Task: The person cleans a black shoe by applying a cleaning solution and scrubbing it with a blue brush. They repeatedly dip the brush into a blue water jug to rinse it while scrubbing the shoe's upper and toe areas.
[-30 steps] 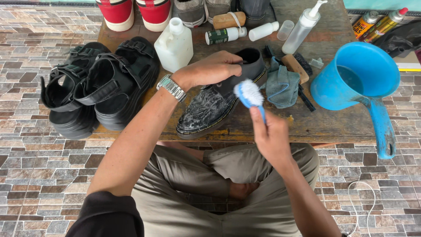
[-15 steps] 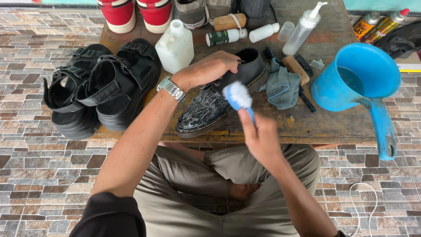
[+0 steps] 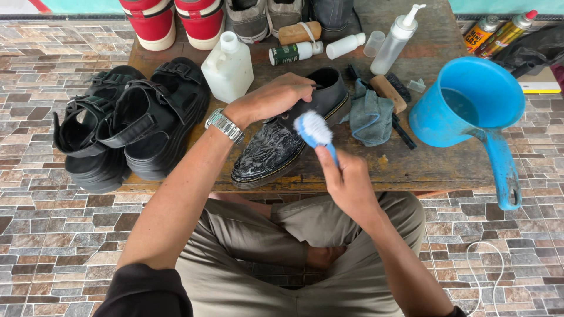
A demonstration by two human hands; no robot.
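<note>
Worn wooden bench (image 3: pixel 411 167), soapy black leather shoe (image 3: pixel 276 147)

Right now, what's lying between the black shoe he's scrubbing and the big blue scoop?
In the head view, a crumpled grey-blue cloth lies between the black shoe and the blue scoop, with a wooden-backed brush beside it.

A silver metal-link wristwatch (image 3: pixel 224 125) was worn on the left wrist. The forearms were left bare, and a black sleeve (image 3: pixel 144 292) was seen at the left upper arm. Loose khaki trousers (image 3: pixel 282 264) were worn, creased over the knees.
</note>
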